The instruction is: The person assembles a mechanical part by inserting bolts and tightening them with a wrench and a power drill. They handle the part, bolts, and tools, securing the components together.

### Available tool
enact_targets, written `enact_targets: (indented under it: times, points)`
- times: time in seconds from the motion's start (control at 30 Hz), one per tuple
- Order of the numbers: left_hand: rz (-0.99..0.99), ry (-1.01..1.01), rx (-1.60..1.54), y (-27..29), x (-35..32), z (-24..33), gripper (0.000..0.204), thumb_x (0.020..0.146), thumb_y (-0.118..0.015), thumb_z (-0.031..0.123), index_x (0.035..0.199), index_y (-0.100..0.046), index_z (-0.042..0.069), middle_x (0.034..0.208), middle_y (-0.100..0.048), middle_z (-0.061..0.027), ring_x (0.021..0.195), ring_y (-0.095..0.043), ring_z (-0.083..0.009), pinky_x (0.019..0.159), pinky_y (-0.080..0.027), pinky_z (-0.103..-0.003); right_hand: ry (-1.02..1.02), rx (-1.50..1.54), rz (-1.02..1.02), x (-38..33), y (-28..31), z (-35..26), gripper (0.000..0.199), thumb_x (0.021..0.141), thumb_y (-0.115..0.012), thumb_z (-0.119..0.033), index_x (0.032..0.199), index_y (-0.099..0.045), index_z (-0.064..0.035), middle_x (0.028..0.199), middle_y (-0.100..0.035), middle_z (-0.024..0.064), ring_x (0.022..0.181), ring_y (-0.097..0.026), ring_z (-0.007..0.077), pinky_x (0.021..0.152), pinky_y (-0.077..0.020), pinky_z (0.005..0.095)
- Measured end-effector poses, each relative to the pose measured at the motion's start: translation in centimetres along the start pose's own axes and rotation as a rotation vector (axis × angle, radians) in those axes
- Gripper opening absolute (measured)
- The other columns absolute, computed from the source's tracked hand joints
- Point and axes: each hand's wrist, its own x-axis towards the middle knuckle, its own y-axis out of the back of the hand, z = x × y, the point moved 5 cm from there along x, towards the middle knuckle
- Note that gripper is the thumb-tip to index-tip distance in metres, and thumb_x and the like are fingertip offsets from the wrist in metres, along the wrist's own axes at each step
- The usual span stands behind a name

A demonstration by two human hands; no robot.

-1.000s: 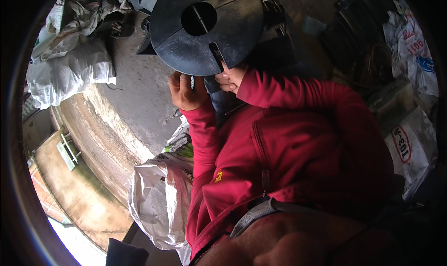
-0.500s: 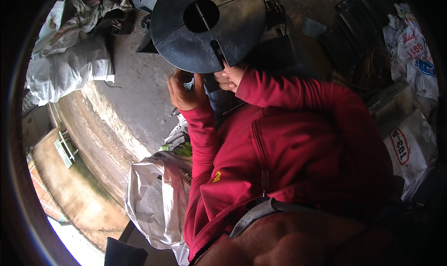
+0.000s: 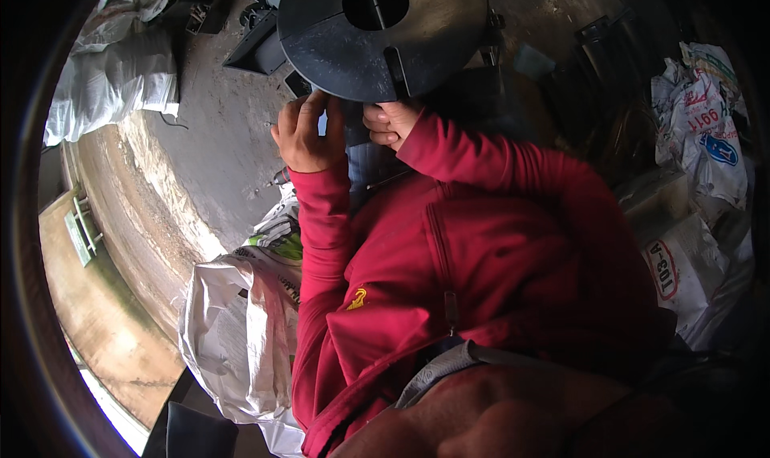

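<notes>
Black disc (image 3: 385, 37), round, dark, looks like metal, with a round hole in the middle and a raised bar across its face; it sits at the top of the view, just above both hands, over a dark machine frame (image 3: 265, 49). Left hand (image 3: 309, 129) is up at the disc's lower edge, fingers curled and close together, fingertips touching or almost touching the rim; cannot tell if it grips anything between them. Right hand (image 3: 391, 123) is curled into a loose fist right under the disc near the bar, seemingly pinching a small part there, but what it holds is hidden. Between the hands a grey-blue piece (image 3: 361, 157) shows, unclear what.

Judgement: disc looks heavy and stiff, not fragile, smooth face likely slippery or greasy; best taken by the rim with both hands or by the centre hole, not the flat face.

Around: red jacket sleeves (image 3: 481, 241), white woven sack (image 3: 233, 330) below left, more sacks (image 3: 112, 81) top left and printed sacks (image 3: 690, 241) at right, concrete floor (image 3: 208, 161).
</notes>
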Motion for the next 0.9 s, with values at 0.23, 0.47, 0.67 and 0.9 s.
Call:
enact_targets:
  times: [0.23,0.47,0.67,0.9]
  points:
    - [0.005,0.262,-0.222,-0.4,-0.6,-0.8,0.024,0.074,-0.079,0.017,0.097,-0.07,0.014,0.089,-0.064,0.0022,0.061,-0.057,-0.0106,0.061,-0.041,-0.026,-0.055,0.045,-0.036,0.3,0.2,0.4,0.025,0.09,-0.062,-0.03,0.076,-0.045,-0.0182,0.05,-0.031,-0.0097,0.038,-0.024,0.0028,0.035,-0.02,0.0184]
    - [0.062,0.146,-0.229,0.5,0.4,0.3,0.016,0.074,-0.077,0.016,0.088,-0.069,0.014,0.081,-0.063,0.0031,0.063,-0.057,-0.0113,0.064,-0.039,-0.027,-0.032,0.01,0.035,-0.6,-0.6,-0.7,0.025,0.088,-0.064,-0.028,0.077,-0.046,-0.0174,0.049,-0.032,-0.0091,0.039,-0.026,0.0025,0.035,-0.0208,0.0186]
    - [0.043,-0.037,-0.068,0.3,0.1,-0.7,0.023,0.073,-0.079,0.019,0.093,-0.069,0.015,0.08,-0.062,0.0022,0.063,-0.057,-0.0118,0.066,-0.037,-0.029,-0.012,0.035,0.028,-0.5,-0.7,-0.4,0.026,0.089,-0.063,-0.027,0.075,-0.044,-0.017,0.048,-0.031,-0.0092,0.038,-0.026,0.0026,0.035,-0.0208,0.0183]
    - [0.028,0.205,-0.232,0.2,-0.3,-0.7,0.024,0.07,-0.081,0.021,0.089,-0.069,0.016,0.08,-0.061,0.0034,0.058,-0.052,-0.0116,0.057,-0.035,-0.029,-0.037,0.048,0.065,-1.0,-0.2,0.2,0.022,0.093,-0.058,-0.029,0.078,-0.046,-0.0167,0.048,-0.032,-0.0093,0.038,-0.025,0.0031,0.035,-0.0214,0.019]
